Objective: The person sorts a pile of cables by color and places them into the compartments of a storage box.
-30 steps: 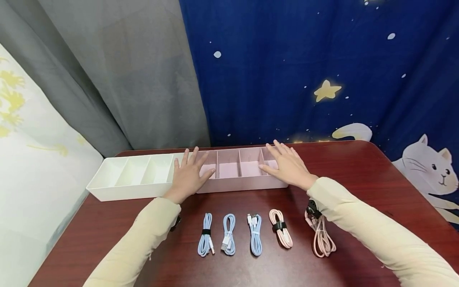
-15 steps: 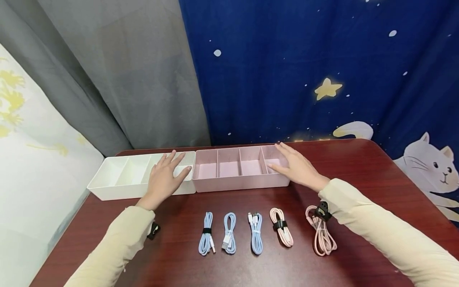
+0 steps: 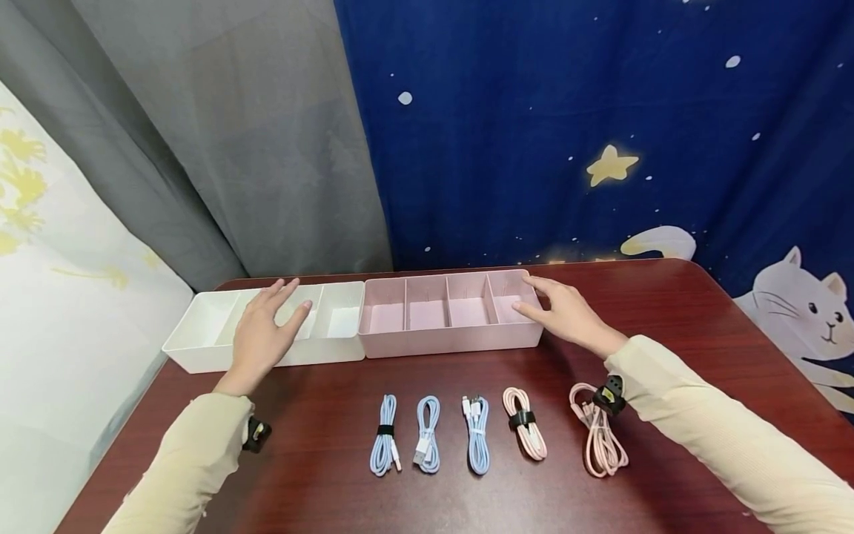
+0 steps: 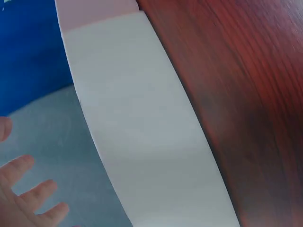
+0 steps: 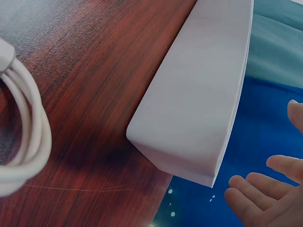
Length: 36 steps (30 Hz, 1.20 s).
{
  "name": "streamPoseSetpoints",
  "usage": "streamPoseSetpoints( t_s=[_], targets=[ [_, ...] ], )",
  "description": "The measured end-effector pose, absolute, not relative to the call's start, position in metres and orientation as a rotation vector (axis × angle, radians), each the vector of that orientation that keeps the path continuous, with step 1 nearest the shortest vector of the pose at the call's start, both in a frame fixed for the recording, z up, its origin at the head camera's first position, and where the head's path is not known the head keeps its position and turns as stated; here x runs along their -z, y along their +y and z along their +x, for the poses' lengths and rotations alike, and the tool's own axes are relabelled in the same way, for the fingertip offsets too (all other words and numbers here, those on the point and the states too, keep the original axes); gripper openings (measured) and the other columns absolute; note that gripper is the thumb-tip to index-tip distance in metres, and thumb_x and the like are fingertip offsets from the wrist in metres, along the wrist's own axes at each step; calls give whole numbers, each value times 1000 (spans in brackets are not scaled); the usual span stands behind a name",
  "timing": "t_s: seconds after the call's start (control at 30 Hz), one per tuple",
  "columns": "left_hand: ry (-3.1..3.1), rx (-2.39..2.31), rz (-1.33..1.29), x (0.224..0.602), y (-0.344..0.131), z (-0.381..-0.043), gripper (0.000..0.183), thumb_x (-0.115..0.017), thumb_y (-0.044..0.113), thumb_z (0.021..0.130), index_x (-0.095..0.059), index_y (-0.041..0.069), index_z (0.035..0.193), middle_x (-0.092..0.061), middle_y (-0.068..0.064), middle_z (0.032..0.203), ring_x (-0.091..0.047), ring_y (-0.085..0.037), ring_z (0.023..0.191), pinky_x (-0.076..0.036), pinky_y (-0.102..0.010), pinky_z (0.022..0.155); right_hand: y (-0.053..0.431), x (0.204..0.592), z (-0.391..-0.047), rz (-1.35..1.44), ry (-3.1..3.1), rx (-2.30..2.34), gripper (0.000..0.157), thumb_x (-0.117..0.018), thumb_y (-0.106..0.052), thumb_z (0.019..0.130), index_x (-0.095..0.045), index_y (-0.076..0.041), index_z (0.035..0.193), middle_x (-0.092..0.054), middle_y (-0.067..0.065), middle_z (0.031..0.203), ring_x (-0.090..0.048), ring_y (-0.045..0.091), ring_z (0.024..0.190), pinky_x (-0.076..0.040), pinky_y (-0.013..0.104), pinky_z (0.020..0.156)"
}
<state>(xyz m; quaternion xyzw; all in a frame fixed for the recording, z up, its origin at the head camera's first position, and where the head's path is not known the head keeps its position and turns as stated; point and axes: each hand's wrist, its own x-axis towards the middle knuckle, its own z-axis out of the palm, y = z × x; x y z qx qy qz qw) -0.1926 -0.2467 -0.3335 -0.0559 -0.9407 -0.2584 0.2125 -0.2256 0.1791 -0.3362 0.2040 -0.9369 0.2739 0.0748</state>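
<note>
A white divided box (image 3: 333, 351) and a pink divided box (image 3: 454, 343) stand end to end along the table's back. My left hand (image 3: 260, 337), fingers spread, is over the white box and holds nothing. At the pink box's right end is my right hand (image 3: 567, 315), fingers apart; contact with the rim cannot be told. In front lie coiled cables: a blue cable with a black strap (image 3: 383, 437), two more blue cables (image 3: 427, 437), a pink cable with a black strap (image 3: 530, 434) and a looser pink cable (image 3: 603, 449), partly behind the right wrist's camera.
The dark red wooden table (image 3: 320, 460) ends just behind the boxes. A grey curtain (image 3: 267, 148) and a blue starry curtain (image 3: 507, 148) hang behind it. Patterned white cloth (image 3: 80, 297) borders the left side. The right wrist camera (image 3: 609, 395) sits low over the pink cable.
My left hand has slid left from where the boxes meet to over the white box. My right hand has shifted slightly right to the pink box's end. Boxes and cables stay put.
</note>
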Motion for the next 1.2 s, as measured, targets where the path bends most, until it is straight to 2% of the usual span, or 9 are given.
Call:
streamPoseSetpoints(
  t_s=[0.23, 0.43, 0.63, 0.97, 1.17, 1.2],
  targets=[
    [-2581, 788, -48, 329, -275, -191, 50, -49, 35, 90, -45, 7, 131, -41, -21, 130, -34, -41, 119, -27, -56, 92, 185, 340, -227, 586, -2798, -925, 51, -62, -26, 84, -49, 5, 123, -50, 22, 120, -53, 35, 102, -43, 45, 84],
    [-2575, 884, 59, 329, -299, -189, 51, -48, 36, 91, -42, 7, 132, -40, -21, 131, -33, -39, 121, -27, -54, 94, 189, 344, -228, 564, -2741, -986, 37, -62, -12, 82, -56, 5, 115, -56, 23, 112, -58, 35, 94, -48, 44, 77],
    [-2582, 942, 185, 333, -323, -187, 52, -46, 37, 91, -41, 8, 133, -37, -23, 132, -31, -41, 121, -26, -57, 93, 190, 346, -229, 512, -2687, -1045, 27, -61, -6, 82, -61, 4, 106, -60, 21, 104, -62, 31, 85, -50, 41, 70],
    [-2610, 939, 361, 334, -357, -186, 52, -45, 38, 91, -40, 8, 133, -33, -27, 132, -29, -45, 120, -26, -56, 94, 197, 351, -231, 418, -2708, -1073, 26, -61, -5, 82, -60, 5, 106, -61, 21, 100, -62, 30, 84, -50, 41, 69],
    [-2614, 1045, 441, 341, -377, -188, 59, -41, 47, 89, -35, 10, 135, -27, -26, 137, -23, -44, 123, -22, -57, 96, 200, 352, -234, 386, -2714, -1065, 27, -61, -8, 83, -60, 5, 106, -61, 21, 100, -62, 30, 84, -49, 41, 72],
    [-2609, 1058, 471, 343, -380, -189, 60, -40, 50, 89, -35, 14, 136, -26, -24, 138, -23, -42, 124, -22, -57, 96, 201, 352, -234, 379, -2716, -1061, 27, -61, -9, 83, -60, 4, 106, -61, 21, 100, -62, 30, 84, -49, 41, 72]
  ],
)
